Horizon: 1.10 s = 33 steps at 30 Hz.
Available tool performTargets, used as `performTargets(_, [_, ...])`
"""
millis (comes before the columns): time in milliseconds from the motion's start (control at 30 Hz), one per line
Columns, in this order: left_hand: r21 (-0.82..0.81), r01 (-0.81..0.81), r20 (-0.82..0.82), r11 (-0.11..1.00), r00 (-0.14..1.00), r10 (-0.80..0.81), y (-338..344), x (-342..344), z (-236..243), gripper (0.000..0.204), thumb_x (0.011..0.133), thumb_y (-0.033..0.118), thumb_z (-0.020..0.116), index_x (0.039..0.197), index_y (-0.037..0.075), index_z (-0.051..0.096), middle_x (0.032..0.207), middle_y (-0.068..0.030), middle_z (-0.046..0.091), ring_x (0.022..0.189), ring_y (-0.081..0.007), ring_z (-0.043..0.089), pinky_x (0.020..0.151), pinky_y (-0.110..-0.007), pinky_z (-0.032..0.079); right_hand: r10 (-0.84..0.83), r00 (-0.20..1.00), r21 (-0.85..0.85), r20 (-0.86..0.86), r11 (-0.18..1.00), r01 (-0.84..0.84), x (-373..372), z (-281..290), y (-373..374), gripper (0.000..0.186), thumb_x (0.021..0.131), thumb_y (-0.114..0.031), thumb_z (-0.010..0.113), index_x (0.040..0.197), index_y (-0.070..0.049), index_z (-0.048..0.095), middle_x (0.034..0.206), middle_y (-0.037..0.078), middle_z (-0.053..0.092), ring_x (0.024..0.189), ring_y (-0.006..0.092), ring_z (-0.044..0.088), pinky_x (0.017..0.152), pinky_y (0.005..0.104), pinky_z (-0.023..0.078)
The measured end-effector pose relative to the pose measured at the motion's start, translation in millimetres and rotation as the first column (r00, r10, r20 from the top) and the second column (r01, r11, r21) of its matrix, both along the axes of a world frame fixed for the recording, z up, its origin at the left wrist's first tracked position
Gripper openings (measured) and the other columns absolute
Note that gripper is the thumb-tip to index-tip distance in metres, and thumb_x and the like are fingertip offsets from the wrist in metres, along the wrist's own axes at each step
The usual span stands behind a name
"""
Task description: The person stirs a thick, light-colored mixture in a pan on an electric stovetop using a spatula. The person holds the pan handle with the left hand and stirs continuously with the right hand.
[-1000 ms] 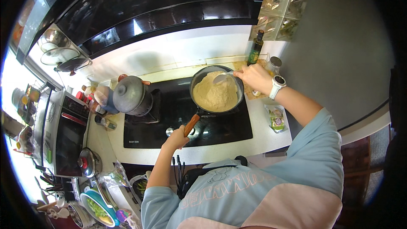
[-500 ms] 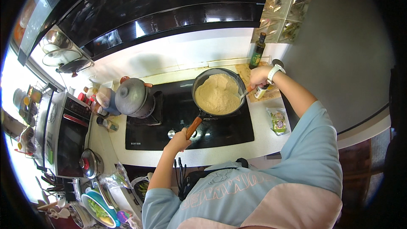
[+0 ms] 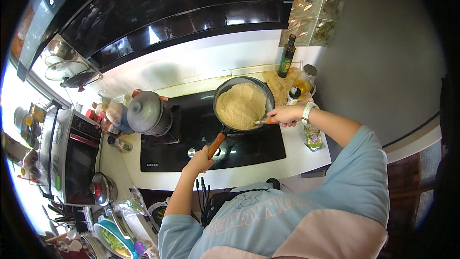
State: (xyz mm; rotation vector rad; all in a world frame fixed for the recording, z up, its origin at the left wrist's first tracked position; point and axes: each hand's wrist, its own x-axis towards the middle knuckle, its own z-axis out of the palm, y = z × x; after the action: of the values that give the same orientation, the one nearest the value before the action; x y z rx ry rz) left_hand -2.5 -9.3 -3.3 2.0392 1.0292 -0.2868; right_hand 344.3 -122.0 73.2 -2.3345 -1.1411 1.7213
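Observation:
A dark frying pan [image 3: 270,97] stands on the right side of the black glass cooktop [image 3: 201,112]. Pale tan powder, looking like flour, is heaped in it. My left hand [image 3: 197,160] is closed around the pan's wooden handle [image 3: 216,147], which points toward me. With my right hand [image 3: 287,114] I grip the orange-brown handle of a spatula [image 3: 260,122]. Its blade dips into the powder at the pan's lower right edge, and part of it is buried there.
A lidded grey pot [image 3: 151,112] sits on the left burner. Behind my right hand are a dark oil bottle [image 3: 287,56], a glass jug [image 3: 306,81], a black-capped bottle [image 3: 294,95] and a green packet [image 3: 312,139]. A microwave [image 3: 79,158] is at left; the range hood [image 3: 182,9] hangs above.
My right hand has come down toward me with the spatula, from the pan's right side to its lower right edge. The left hand keeps its hold on the handle.

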Motion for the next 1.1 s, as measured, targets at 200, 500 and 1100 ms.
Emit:
performTargets(200, [-0.006,0.001,0.006,1.0,1.0,0.0,-2.0,1.6,1.4,0.033,0.078,0.007,0.062,0.105,-0.001,0.043,0.067,-0.0147,0.058,0.047,-0.0221,0.06,0.04,-0.033,0.049,-0.307,0.926,0.064,-0.222,0.943,0.328,-33.4,-26.5,-3.9,0.046,0.097,-0.021,0.041,0.142,-0.029,0.041,0.068,0.001,0.044,0.045,0.0092,0.036,0.038,0.0257,0.032])
performTargets(500, [-0.003,-0.004,-0.013,1.0,1.0,0.004,-1.3,2.5,2.1,0.035,0.078,0.007,0.062,0.107,-0.001,0.043,0.067,-0.0148,0.059,0.047,-0.0226,0.06,0.041,-0.033,0.05,-0.565,0.647,0.072,-0.513,0.722,0.688,-61.3,-54.9,1.5,0.038,0.099,-0.02,0.044,0.137,-0.021,0.045,0.073,0.0,0.043,0.048,0.0084,0.034,0.044,0.0253,0.033])
performTargets(1100, [-0.005,0.002,-0.042,1.0,0.999,-0.002,-2.6,3.6,8.1,0.036,0.077,0.007,0.061,0.107,-0.004,0.044,0.083,-0.0237,0.064,0.055,-0.0284,0.065,0.045,-0.035,0.053,-0.233,0.961,0.698,0.148,0.713,0.066,-0.4,-68.7,-35.0,0.04,0.092,-0.019,0.055,0.131,-0.022,0.056,0.065,0.005,0.054,0.055,0.0166,0.057,0.041,0.0311,0.043])
